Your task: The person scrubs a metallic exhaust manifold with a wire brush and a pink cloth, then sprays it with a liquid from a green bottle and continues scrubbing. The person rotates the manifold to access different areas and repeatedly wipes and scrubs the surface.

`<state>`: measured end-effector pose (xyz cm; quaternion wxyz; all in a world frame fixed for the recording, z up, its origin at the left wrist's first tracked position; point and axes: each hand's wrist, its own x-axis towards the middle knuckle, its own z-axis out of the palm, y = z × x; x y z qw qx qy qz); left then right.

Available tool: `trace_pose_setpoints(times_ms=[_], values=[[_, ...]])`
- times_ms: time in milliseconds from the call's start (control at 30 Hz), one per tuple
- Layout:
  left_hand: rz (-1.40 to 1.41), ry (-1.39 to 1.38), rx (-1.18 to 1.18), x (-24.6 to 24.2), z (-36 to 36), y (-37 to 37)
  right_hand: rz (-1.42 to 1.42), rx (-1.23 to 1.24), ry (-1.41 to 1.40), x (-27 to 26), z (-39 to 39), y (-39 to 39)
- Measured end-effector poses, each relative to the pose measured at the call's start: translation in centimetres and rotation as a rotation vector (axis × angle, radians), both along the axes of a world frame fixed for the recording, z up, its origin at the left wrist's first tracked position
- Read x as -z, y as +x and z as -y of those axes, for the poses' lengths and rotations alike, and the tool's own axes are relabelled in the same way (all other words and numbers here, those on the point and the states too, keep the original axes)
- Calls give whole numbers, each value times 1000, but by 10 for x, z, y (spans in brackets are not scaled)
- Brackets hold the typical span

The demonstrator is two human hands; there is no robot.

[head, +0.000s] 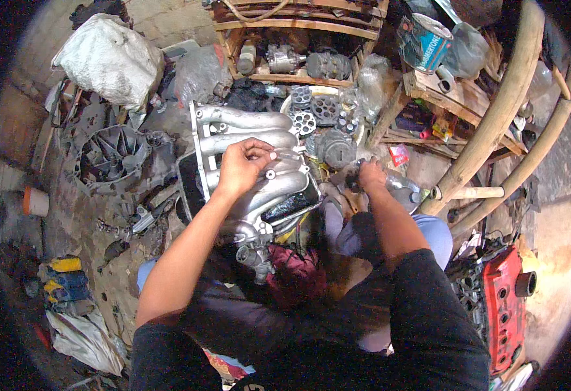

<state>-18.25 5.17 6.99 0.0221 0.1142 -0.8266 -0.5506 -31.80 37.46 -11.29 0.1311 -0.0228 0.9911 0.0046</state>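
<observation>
A silver cast-metal intake manifold [236,142] with several curved runners lies before me, over a black open pan [292,203]. My left hand [245,163] is above the middle runners with its fingers curled and the thumb near the fingertips. Whether a small thing is pinched there cannot be made out. To the right of the manifold, my right hand [373,174] is closed in beside a dark, blurred object [353,177]. Its grip is unclear. A clear plastic bottle [402,188] lies by that wrist. A round grey metal part [338,149] sits beyond it.
A finned gearbox housing [112,156] lies on the left floor. Compressor-like parts [283,59] sit in a wooden rack at the back. A wooden stool [454,95] bears a paint can [424,44]. Curved wooden poles [490,112] rise at right, near a red engine valve cover [503,308].
</observation>
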Motion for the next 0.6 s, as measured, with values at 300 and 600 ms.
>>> trace_pose_setpoints(times_ms=[300,600], values=[[-123,64,-54,-23,5,4,-154,-461,-848,-169,95,33],[-103,156,-7,-47,-14,34,-59,-686,-926,-234,97,84]])
